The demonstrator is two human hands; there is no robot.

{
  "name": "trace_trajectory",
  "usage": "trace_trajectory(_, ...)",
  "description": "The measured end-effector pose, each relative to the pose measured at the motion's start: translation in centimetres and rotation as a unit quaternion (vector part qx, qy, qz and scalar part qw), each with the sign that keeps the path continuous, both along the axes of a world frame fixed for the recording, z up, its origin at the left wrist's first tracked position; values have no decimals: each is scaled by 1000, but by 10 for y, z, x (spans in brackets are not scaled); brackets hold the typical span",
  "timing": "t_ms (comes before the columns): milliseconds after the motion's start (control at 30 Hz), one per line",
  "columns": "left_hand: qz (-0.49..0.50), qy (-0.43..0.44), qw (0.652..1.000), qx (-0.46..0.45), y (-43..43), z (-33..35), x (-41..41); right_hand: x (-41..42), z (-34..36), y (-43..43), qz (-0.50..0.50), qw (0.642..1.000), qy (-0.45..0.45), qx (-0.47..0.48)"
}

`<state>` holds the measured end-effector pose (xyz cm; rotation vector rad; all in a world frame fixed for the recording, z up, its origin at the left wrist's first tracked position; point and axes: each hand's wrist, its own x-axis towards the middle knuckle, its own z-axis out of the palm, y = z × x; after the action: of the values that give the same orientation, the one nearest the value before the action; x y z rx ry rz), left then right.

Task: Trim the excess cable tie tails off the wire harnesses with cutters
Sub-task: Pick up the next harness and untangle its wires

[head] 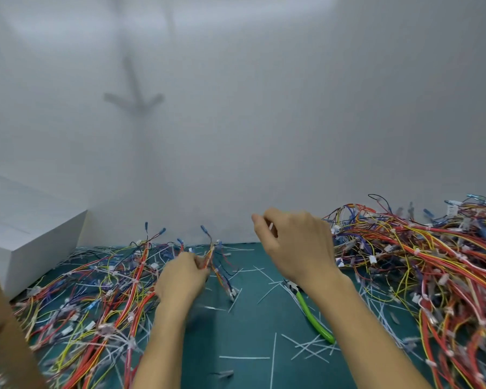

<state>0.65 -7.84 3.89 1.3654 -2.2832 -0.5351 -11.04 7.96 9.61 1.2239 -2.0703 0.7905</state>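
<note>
Harness pile of red, yellow and blue wires [96, 304] lay at left on the dark green cutting mat [250, 332]. Left hand [180, 279] gripped one thin multicoloured wire harness [216, 265] in curled fingers. Right hand [295, 245], raised, pinched a short white cable tie tail [271, 226]. Green-handled cutters [312, 315] lay on the mat beneath its wrist. Larger tangled wire heap [432, 262] sat at right.

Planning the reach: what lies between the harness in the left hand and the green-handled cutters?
Head view: between harness and cutters, only green mat with a few loose white cut tie tails.
</note>
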Motion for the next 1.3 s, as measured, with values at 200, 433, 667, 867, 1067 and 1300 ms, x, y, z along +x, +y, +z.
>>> trace_trajectory(200, -114, 307, 938, 116, 17, 52, 5, -4, -1, -8, 117, 938, -326, 1)
trace_trajectory(433, -285, 285, 915, -8, 65, 88, 2, 3, 17, -2, 203, 854, -454, -151)
trace_trajectory(667, -294, 281, 912, 48, 58, 92, 11, -5, 35, 19, 204, 842, -431, -253)
trace_trajectory(867, -151, -4, 989, -1, 13, 70, 31, -3, 46, 26, 214, 834, -412, -298)
trace_trajectory(1067, -90, -244, 962, 83, -6, 33, 39, 1, 55, 34, 241, 833, -379, -322)
trace_trajectory(1300, -54, -122, 988, 80, -6, 37, 40, 6, 56, 35, 261, 840, -349, -325)
